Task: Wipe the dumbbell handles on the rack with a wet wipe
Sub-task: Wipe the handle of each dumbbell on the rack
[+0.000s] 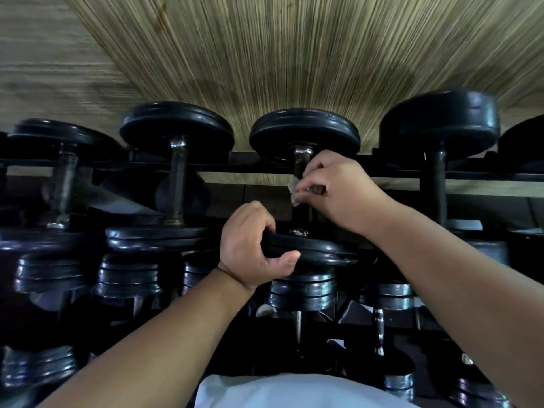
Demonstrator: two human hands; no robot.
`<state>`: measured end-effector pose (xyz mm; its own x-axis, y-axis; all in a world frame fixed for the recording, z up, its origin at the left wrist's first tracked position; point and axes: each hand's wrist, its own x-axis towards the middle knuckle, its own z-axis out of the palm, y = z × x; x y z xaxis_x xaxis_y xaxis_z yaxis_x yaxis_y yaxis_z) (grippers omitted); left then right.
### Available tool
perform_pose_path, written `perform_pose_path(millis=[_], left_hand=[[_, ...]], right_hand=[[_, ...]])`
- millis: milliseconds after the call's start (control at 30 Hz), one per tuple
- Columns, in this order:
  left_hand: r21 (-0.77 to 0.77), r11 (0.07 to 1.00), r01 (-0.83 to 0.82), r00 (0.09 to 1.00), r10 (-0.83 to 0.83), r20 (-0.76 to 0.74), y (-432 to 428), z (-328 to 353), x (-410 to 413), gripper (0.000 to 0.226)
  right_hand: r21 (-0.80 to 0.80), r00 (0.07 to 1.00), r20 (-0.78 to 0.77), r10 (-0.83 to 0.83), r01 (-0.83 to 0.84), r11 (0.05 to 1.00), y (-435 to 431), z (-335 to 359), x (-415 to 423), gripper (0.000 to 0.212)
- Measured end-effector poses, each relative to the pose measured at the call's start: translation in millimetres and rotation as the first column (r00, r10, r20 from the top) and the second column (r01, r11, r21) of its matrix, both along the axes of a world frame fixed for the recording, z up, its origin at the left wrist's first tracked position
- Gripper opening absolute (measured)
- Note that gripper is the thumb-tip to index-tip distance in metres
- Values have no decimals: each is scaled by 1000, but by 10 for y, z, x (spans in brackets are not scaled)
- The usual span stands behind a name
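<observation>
A black dumbbell lies on the top tier of the rack, its far plate point(304, 129) toward the wall and its near plate point(318, 250) toward me. My left hand point(253, 248) grips the left edge of the near plate, thumb under it. My right hand point(335, 187) pinches a small pale wet wipe point(294, 189) against the dumbbell's metal handle point(300, 163), around its middle. The lower part of the handle is partly hidden by my right hand.
More black dumbbells point(176, 160) lie left and right on the same tier, one thick one point(438, 134) at the right. Lower tiers hold chrome-ringed dumbbells point(304, 291). The black rack rail point(241, 166) runs across. A striped wall point(294, 54) stands behind.
</observation>
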<state>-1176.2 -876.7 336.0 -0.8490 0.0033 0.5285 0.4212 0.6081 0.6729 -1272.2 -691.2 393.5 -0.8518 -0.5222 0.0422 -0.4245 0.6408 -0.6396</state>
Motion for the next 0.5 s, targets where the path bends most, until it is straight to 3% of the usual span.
perform_pose_path(millis=[200, 400, 500], left_hand=[[6, 1000, -9, 1000, 9, -24, -5, -48, -6, 77], [21, 999, -35, 999, 36, -36, 4, -90, -3, 77], [31, 999, -37, 997, 39, -62, 15, -100, -12, 77]], right_hand=[[70, 984, -172, -40, 53, 996, -122, 58, -153, 10], [135, 983, 14, 182, -182, 974, 6, 3, 89, 12], [167, 986, -41, 164, -155, 974, -49, 54, -14, 10]])
